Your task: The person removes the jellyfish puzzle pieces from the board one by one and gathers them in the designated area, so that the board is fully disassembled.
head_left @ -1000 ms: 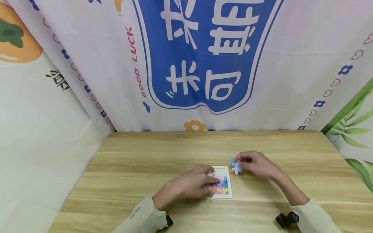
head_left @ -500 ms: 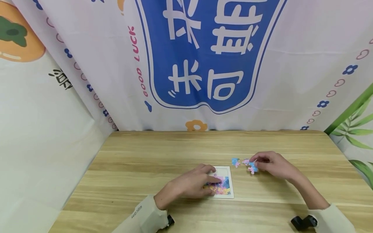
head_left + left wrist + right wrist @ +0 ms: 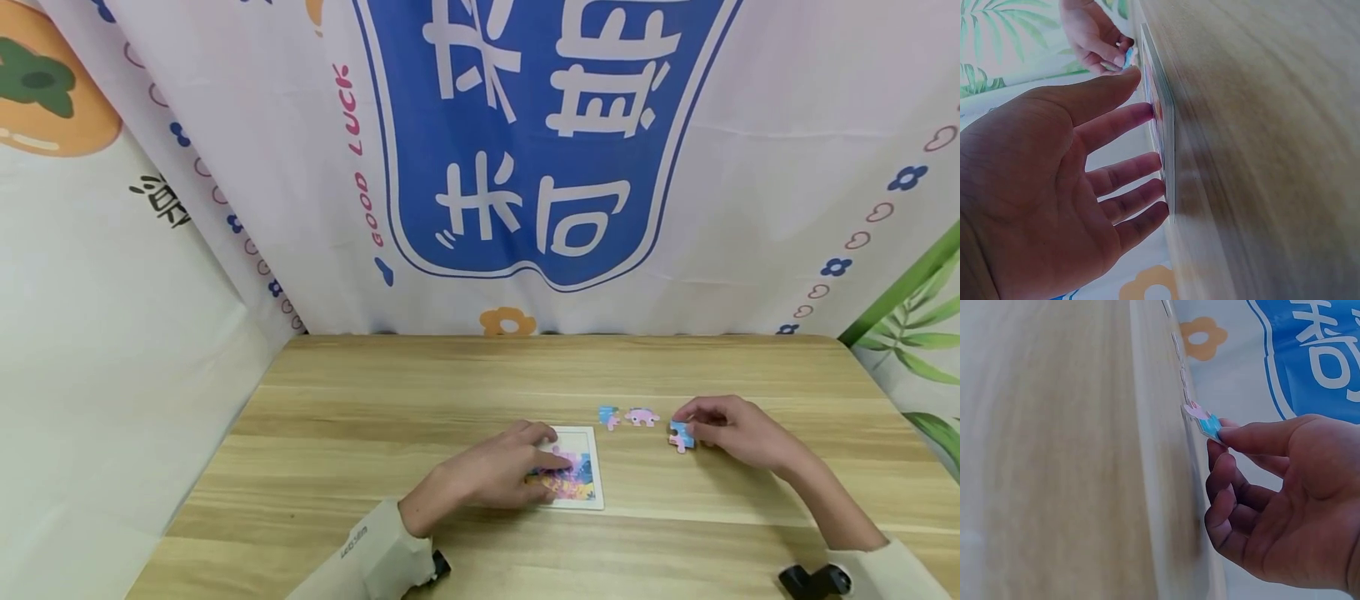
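My left hand (image 3: pixel 504 468) rests its spread fingertips on a white-framed jigsaw puzzle (image 3: pixel 597 479), whose lower part shows a pink, blue and yellow picture. The left wrist view has those fingers nearly straight against the board (image 3: pixel 1161 100). To the right, my right hand (image 3: pixel 738 429) pinches a blue and pink puzzle piece (image 3: pixel 681 435) between thumb and fingers. In the right wrist view this piece (image 3: pixel 1209 425) is tilted, with one edge close to the table; contact cannot be made out. Between the hands lie a blue and pink piece (image 3: pixel 608 417) and a pink piece (image 3: pixel 642 416).
The wooden table (image 3: pixel 360 400) reaches back to a printed cloth (image 3: pixel 450 304) with a blue emblem. Another white cloth (image 3: pixel 165 350) hangs along the left side. Black wrist devices (image 3: pixel 816 581) sit at both cuffs.
My right hand has moved right with its piece, away from the puzzle board. The two other pieces now lie separate on the table behind it. My left hand stays on the board.
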{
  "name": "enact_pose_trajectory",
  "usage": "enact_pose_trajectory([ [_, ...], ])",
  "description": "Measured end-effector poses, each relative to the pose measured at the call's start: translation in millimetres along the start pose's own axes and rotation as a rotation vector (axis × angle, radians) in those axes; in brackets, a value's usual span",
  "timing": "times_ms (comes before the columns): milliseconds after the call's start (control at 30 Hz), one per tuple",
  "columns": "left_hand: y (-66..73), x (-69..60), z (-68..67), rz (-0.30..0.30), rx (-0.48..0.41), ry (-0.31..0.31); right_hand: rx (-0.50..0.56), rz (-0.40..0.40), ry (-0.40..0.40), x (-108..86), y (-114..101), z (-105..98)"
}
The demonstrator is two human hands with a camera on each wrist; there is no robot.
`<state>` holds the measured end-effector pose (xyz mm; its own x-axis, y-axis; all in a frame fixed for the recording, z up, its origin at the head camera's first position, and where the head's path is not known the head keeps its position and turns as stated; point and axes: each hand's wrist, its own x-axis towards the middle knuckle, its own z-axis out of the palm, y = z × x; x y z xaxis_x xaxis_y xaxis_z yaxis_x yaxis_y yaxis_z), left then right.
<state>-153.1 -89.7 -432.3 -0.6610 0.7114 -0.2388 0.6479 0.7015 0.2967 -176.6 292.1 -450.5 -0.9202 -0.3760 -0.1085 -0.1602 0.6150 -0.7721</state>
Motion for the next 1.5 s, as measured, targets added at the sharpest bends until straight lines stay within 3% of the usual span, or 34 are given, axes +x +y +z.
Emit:
enact_pose_trajectory([
  [633, 0.2, 0.2, -1.1, 0.008, 0.024, 0.010, -0.021, -0.030, -0.031, 4.1, 6, -2],
  [967, 0.2, -0.3, -0.8, 0.001, -0.008, -0.001, -0.063, -0.055, -0.050, 4.3, 6, -3],
  [1500, 1.4, -1.1, -0.7, -0.005, -0.010, -0.005, -0.189, -0.022, 0.041, 16.1, 2, -1],
])
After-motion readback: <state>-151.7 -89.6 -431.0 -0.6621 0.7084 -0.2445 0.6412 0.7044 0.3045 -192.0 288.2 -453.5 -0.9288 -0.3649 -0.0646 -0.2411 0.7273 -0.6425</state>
